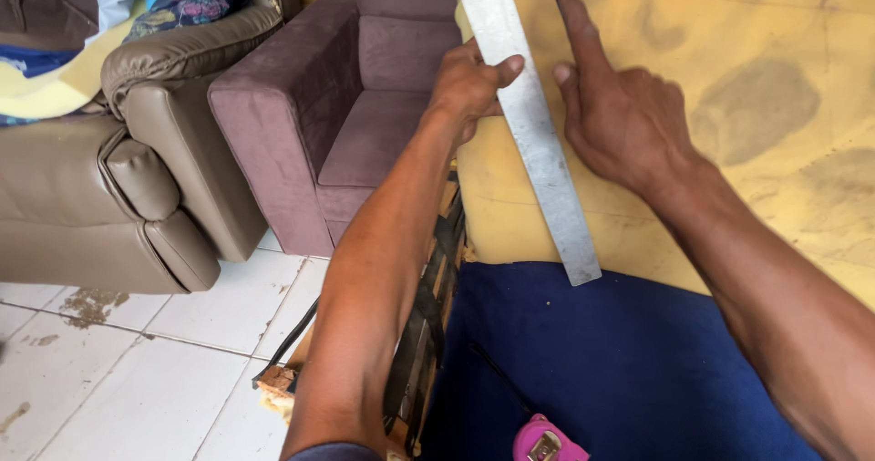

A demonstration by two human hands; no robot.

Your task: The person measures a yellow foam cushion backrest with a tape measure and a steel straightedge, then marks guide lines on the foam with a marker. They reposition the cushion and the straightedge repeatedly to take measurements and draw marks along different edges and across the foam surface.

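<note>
Both hands steady a long metal ruler on yellow foam.

The left hand [469,82] pinches the metal ruler [533,133] by its edge; the right hand [620,114] lies flat beside it, forefinger stretched along a dark marker tip. The yellow foam sheet [766,78] shows faint drawn lines and no cut. A blue cloth [602,361] and pink tape measure [545,441] lie nearer; a purple armchair [337,105] and brown sofa [137,178] crowd the left.

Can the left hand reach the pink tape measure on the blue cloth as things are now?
Probably yes. The left hand is busy holding the metal ruler on the yellow foam, but nothing lies between it and the pink tape measure near the person.
</note>
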